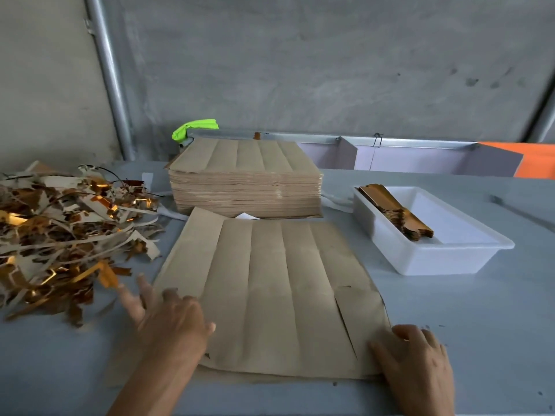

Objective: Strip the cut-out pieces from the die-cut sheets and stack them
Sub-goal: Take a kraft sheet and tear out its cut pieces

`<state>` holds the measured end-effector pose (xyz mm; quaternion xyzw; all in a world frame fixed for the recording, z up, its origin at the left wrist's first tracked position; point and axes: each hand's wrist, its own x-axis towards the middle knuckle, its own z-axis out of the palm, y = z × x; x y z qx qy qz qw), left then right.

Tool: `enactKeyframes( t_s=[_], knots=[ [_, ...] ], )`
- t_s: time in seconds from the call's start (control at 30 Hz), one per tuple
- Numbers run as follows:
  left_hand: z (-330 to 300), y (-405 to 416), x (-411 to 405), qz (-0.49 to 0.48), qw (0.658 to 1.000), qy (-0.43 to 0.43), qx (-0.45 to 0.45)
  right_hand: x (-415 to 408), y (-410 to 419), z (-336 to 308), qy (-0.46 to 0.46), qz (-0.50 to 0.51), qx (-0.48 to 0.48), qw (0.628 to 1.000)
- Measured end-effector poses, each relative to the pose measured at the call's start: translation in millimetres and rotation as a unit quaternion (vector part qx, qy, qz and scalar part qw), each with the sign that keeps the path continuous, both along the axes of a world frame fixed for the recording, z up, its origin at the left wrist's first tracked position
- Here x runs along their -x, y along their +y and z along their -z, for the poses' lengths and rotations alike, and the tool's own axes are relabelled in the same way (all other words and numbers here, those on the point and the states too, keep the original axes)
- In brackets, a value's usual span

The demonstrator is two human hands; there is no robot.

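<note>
A brown die-cut sheet [270, 292] lies flat on the grey table in front of me, scored into long strips, with one strip partly lifted at its right side. My left hand [168, 316] rests with spread fingers on the sheet's near left edge, blurred by motion. My right hand [417, 355] presses its fingers on the sheet's near right corner, thumb on the paper. Behind the sheet stands a thick stack of die-cut sheets [246, 181]. A white plastic tray [450, 256] at the right holds a stack of stripped gold-brown pieces [396, 211].
A heap of waste trimmings [66, 235], brown and shiny gold, covers the table's left side. A metal rail and a green rag [195, 129] lie behind the stack, against a grey wall. An orange surface [537, 163] shows at far right.
</note>
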<state>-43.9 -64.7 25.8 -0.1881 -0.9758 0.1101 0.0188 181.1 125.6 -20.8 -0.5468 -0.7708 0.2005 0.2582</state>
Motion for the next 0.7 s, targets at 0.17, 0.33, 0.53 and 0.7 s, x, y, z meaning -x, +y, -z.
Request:
enactKeyframes(
  t_s=[0.17, 0.33, 0.53, 0.7],
  knots=[
    [3, -12, 3, 0.032, 0.996, -0.089, -0.005, 2, 2, 4, 0.093, -0.006, -0.010, 0.996],
    [-8, 6, 0, 0.067, 0.993, -0.085, -0.043, 5, 1, 13, 0.101, -0.023, -0.133, 0.986],
    [-11, 81, -30, 0.274, 0.945, -0.064, -0.169, 8, 0, 4, 0.124, 0.022, -0.111, 0.986],
    [13, 122, -40, 0.406, 0.837, -0.186, -0.316, 11, -6, -30, 0.173, -0.010, -0.154, 0.973]
  ],
)
